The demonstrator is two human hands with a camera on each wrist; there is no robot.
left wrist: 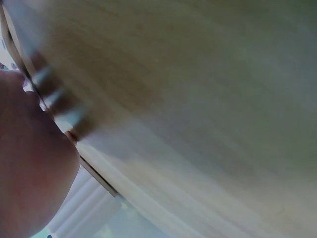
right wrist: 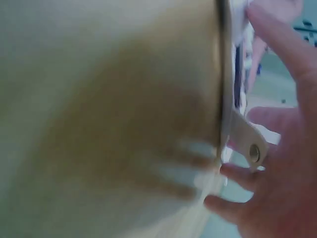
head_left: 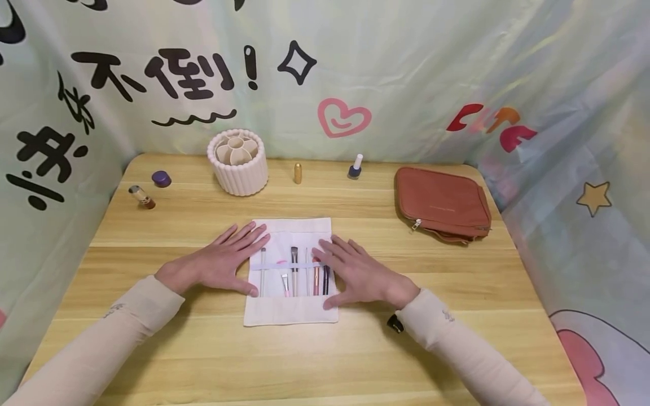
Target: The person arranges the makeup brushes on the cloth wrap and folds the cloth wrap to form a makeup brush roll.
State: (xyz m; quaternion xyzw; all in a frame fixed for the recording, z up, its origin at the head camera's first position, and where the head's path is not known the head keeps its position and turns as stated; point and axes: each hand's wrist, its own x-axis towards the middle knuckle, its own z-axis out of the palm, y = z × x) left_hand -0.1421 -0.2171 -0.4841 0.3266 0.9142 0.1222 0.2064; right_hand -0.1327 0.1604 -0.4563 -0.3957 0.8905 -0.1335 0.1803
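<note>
A white fabric brush roll (head_left: 290, 311) lies unfolded at the middle of the table. Several slim tools stand in its pocket under a pale elastic band, among them a dark-bristled makeup brush (head_left: 294, 256), a small pink-handled brush (head_left: 285, 282) and a dark pencil-like stick (head_left: 326, 280). My left hand (head_left: 225, 264) rests on the roll's left edge, fingers spread and straight. On the right edge rests my right hand (head_left: 361, 273), also spread, its fingers partly covering the tools there. In the right wrist view a strap with a metal snap (right wrist: 254, 152) sticks out beside that hand.
Along the back of the table (head_left: 203, 355) stand a ribbed cream organizer (head_left: 238, 177), a gold tube (head_left: 298, 173) and a nail polish bottle (head_left: 355, 169). A brown zip pouch (head_left: 439, 200) lies back right. Back left are a purple lid (head_left: 161, 179) and a small bottle (head_left: 142, 197).
</note>
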